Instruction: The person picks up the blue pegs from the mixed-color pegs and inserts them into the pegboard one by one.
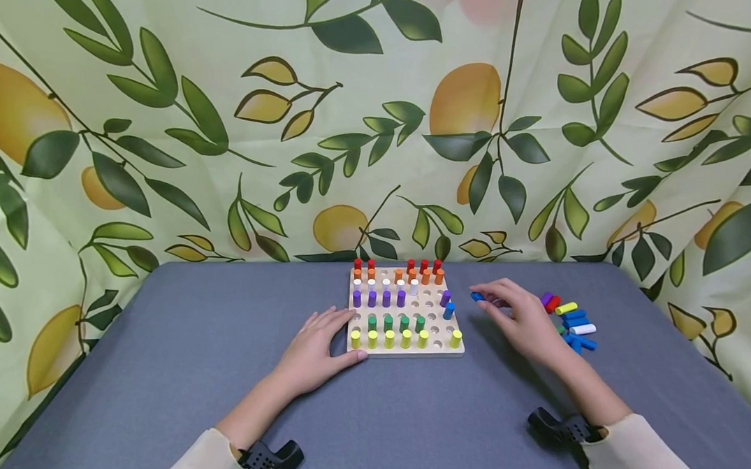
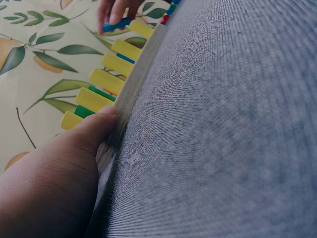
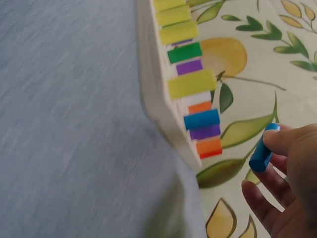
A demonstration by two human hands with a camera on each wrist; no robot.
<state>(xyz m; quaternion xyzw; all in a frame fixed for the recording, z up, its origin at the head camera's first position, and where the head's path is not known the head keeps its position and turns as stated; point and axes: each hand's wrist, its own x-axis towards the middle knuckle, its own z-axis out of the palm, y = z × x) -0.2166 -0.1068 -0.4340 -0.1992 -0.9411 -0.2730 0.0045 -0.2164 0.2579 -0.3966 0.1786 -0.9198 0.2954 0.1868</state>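
Note:
A pale wooden pegboard [image 1: 412, 353] holds rows of coloured pegs: red, orange, white, purple, green and yellow, plus one blue peg [image 1: 449, 311] near its right edge. My left hand [image 1: 314, 352] rests against the board's left side, fingers extended at that edge and thumb at the front edge; the left wrist view shows the thumb [image 2: 106, 116] touching the wood beside the yellow pegs. To the right of the board, my right hand [image 1: 519, 319] pinches a blue peg [image 3: 262, 148] between thumb and fingers, raised and tilted in the right wrist view.
Loose pegs, several of them blue [image 1: 574, 315], with a yellow peg [image 1: 566, 309] and a white peg [image 1: 583, 330] among them, lie on the grey-blue table [image 1: 408, 415] beyond my right hand. A leaf-and-fruit patterned cloth [image 1: 372, 158] hangs behind the table.

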